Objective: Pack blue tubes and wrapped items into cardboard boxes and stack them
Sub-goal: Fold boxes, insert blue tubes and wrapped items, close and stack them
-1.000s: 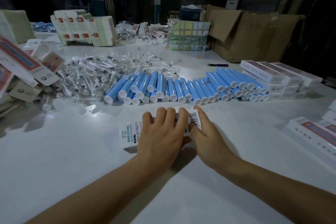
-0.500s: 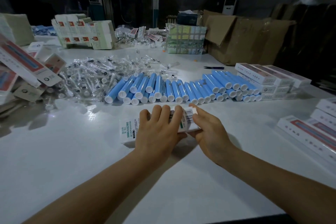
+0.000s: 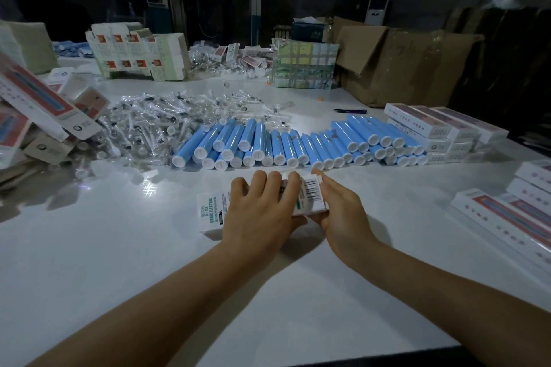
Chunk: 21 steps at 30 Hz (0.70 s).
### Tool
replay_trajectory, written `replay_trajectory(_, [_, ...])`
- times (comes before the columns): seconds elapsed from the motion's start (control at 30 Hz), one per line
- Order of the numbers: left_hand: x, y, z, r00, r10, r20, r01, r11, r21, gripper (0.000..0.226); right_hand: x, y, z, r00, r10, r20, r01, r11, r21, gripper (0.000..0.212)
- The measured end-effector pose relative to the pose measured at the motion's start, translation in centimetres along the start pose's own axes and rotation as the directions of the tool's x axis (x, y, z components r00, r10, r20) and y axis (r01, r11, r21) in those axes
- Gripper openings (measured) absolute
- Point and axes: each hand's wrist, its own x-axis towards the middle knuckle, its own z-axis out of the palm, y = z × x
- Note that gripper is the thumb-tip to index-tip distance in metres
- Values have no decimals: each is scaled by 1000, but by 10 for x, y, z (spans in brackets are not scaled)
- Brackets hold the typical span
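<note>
Mid-bench, both hands hold one white box (image 3: 213, 211): left hand (image 3: 262, 214) curled over it, right hand (image 3: 340, 214) at its barcode end. Finished boxes (image 3: 441, 128) stack by the right edge; many blue tubes (image 3: 298, 146) and wrapped items (image 3: 155, 128) remain unpacked.

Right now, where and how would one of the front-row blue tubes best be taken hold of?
Grip a blue tube across its round body just behind the white cap, fingers coming from above: the tubes lie flat, packed side by side, caps toward the person, so only tops and cap ends are free.
</note>
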Motion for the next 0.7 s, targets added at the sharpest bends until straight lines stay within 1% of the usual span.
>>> replay_trajectory(0.1, [0,0,-1,1000,16,12,-17,1000,16,66,-1,1,1,999,19,32,-19,1000,3,36])
replay_trajectory(0.2, [-2,-1,-1,1000,2,12,-2,1000,5,65,-3,5,-1,994,-36,102,49,991,-124,45])
replay_trajectory(0.27, [-2,-2,-2,1000,-13,-3,13,1000,3,66,-4,7,-1,986,-54,156,81,983,-167,51])
replay_trajectory(0.33, [-1,-3,-2,999,-36,-15,36,999,-11,65,-3,8,-1,985,-72,157,104,972,-209,55])
replay_trajectory(0.4, [0,-5,-3,997,-72,-16,71,997,-28,63,-3,7,1,986,-100,136,132,960,-249,51])
replay_trajectory(0.47, [1,-6,-3,995,-100,5,100,994,-39,65,-6,6,3,981,-134,138,172,932,-319,39])
replay_trajectory(0.5, [2,-7,-2,995,-101,14,101,994,-38,67,-8,6,3,978,-151,146,195,911,-364,37])
replay_trajectory(0.6, [2,-6,-1,997,-72,0,72,997,-26,66,-13,7,5,966,-199,168,258,821,-509,48])
replay_trajectory(0.7, [2,-7,-3,998,-61,1,61,998,-23,62,-16,6,7,954,-225,198,299,777,-554,53])
